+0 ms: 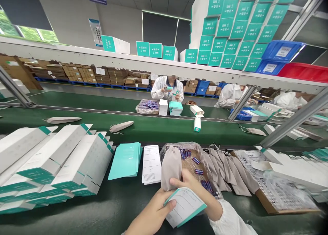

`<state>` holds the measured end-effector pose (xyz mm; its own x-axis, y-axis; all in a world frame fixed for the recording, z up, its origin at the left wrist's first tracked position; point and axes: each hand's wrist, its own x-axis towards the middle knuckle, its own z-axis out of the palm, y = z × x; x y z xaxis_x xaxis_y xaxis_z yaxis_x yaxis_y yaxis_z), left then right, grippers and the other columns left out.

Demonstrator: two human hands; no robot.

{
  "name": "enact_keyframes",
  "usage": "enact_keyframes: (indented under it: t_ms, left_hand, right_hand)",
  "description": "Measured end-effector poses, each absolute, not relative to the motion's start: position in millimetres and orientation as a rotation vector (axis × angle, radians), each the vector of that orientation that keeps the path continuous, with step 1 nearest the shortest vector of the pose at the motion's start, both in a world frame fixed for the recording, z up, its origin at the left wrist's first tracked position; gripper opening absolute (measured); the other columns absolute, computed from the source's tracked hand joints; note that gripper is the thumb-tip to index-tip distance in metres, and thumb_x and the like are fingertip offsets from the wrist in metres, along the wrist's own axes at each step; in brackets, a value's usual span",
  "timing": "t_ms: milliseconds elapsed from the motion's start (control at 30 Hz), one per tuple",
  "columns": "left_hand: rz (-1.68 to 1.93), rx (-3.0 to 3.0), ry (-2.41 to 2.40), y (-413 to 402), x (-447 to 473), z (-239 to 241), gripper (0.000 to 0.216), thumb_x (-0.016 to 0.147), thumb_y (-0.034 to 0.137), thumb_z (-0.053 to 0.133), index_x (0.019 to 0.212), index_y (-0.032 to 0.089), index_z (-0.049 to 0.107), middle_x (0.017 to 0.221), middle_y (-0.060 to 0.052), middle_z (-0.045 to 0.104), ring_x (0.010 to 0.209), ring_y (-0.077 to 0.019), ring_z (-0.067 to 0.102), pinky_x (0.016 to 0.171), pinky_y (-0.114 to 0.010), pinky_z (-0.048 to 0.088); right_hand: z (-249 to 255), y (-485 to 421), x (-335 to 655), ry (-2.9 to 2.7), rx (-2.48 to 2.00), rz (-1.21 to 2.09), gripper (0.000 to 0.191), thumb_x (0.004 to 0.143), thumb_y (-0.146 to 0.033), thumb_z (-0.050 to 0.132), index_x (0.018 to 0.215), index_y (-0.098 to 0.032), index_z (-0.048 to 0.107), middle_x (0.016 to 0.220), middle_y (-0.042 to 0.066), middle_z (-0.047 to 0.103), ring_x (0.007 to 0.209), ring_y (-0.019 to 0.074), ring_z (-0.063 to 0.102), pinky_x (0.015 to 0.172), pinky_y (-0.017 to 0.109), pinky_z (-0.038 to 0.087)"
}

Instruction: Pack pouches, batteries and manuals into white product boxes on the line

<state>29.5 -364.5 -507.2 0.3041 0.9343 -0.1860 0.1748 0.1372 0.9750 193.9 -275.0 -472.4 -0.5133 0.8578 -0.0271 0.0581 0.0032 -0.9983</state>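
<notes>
My left hand (156, 207) is closed, its thumb pressing on a printed leaflet and a teal-edged booklet (188, 205) held together. My right hand (191, 184) grips the lower part of a grey drawstring pouch (171, 165), thumb across its front. The pouch stands upright just beyond the papers; whether anything is inside is hidden. Behind it, a plastic-lined tray of blue batteries (199, 171) is partly covered by my hands. To the left lie a stack of white printed leaflets (151, 164) and a stack of teal booklets (125, 160).
White-and-teal boxes (74, 156) are piled at left. More grey pouches (228, 168) lie right of the batteries, beside a plastic-covered carton (279, 183). A green conveyor (159, 129) runs behind, under a shelf (153, 60) stacked with boxes. A co-worker (164, 88) sits opposite.
</notes>
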Motion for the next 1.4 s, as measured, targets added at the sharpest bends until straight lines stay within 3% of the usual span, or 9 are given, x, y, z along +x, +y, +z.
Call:
enact_keyframes:
  t_ms: [100,233,333,600,833,967,1033,1200,1400]
  left_hand:
    - [0.882,1.214,1.087,-363.1,28.9,-513.0,0.046,0.089,0.052,0.062,0.127,0.026,0.068,0.147,-0.009,0.055,0.139,-0.0358,0.044,0.118,-0.050,0.030]
    - [1.211,0.559,1.020,-355.9,25.4,-519.0,0.056,0.080,0.048,0.074,0.126,0.018,0.065,0.126,-0.016,0.070,0.115,-0.0387,0.065,0.099,-0.052,0.051]
    - [1.381,0.265,1.022,-347.0,28.6,-517.4,0.060,0.078,0.038,0.078,0.132,0.019,0.058,0.124,-0.015,0.071,0.112,-0.0373,0.068,0.095,-0.049,0.055]
    - [1.526,0.290,0.994,-338.7,53.0,-519.5,0.046,0.072,0.022,0.077,0.117,0.017,0.070,0.110,-0.011,0.078,0.115,-0.0330,0.067,0.102,-0.043,0.051]
    - [1.561,0.111,0.874,-342.1,56.6,-521.6,0.049,0.080,0.048,0.073,0.118,0.017,0.071,0.118,-0.012,0.075,0.125,-0.0322,0.061,0.110,-0.042,0.046]
    - [1.552,0.295,0.832,-345.7,59.8,-519.0,0.060,0.081,0.051,0.073,0.132,0.021,0.063,0.131,-0.012,0.068,0.132,-0.0329,0.055,0.113,-0.043,0.043]
    - [1.570,0.386,0.890,-346.1,60.1,-515.4,0.069,0.080,0.041,0.077,0.142,0.022,0.053,0.137,-0.013,0.064,0.133,-0.0327,0.054,0.114,-0.042,0.041]
    - [1.553,0.515,1.063,-340.3,60.3,-512.8,0.074,0.085,0.042,0.070,0.149,0.022,0.041,0.146,-0.014,0.055,0.136,-0.0342,0.050,0.114,-0.045,0.040]
    - [1.388,0.946,1.107,-342.1,55.2,-529.3,0.090,0.078,0.027,0.075,0.155,0.020,0.028,0.160,-0.013,0.035,0.150,-0.0299,0.027,0.125,-0.042,0.016]
  right_hand:
    - [-475.9,-260.5,199.4,-1.480,-1.099,1.495,0.066,0.065,-0.070,0.077,0.099,-0.014,0.074,0.090,0.011,0.076,0.090,0.0330,0.070,0.081,0.044,0.057]
    - [-464.6,-245.3,225.7,-1.335,-1.187,1.304,0.068,0.087,-0.071,0.051,0.129,-0.018,0.060,0.123,0.012,0.069,0.119,0.0325,0.060,0.103,0.047,0.046]
    - [-454.9,-260.1,231.2,-1.538,-1.206,1.166,0.060,0.091,-0.058,0.057,0.138,-0.021,0.054,0.139,0.010,0.059,0.134,0.0293,0.049,0.114,0.043,0.036]
    - [-506.2,-312.3,169.2,-2.174,-1.291,0.695,0.039,0.099,-0.038,0.041,0.121,-0.016,0.064,0.108,0.020,0.070,0.096,0.0363,0.067,0.082,0.052,0.053]
    - [-509.5,-305.6,172.1,-2.194,-1.095,0.165,0.021,0.095,-0.028,0.052,0.104,-0.019,0.070,0.141,0.019,0.053,0.137,0.0410,0.038,0.108,0.070,0.028]
    - [-502.1,-307.8,177.3,-2.215,-1.080,0.390,0.022,0.097,-0.028,0.051,0.089,-0.021,0.070,0.162,0.007,0.027,0.151,0.0373,0.010,0.117,0.069,0.012]
    - [-501.9,-307.5,181.7,-2.160,-1.049,0.628,0.024,0.099,-0.030,0.049,0.113,-0.025,0.068,0.164,0.005,0.024,0.153,0.0333,0.009,0.119,0.065,0.013]
    - [-507.7,-297.2,184.6,-1.595,-1.010,1.231,0.071,0.096,-0.047,0.055,0.156,-0.029,0.022,0.161,0.010,0.032,0.149,0.0259,0.029,0.121,0.050,0.024]
    - [-530.1,-288.3,170.6,-1.470,-0.880,1.614,0.081,0.077,-0.056,0.075,0.144,-0.019,0.047,0.141,0.018,0.057,0.132,0.0334,0.053,0.115,0.050,0.035]
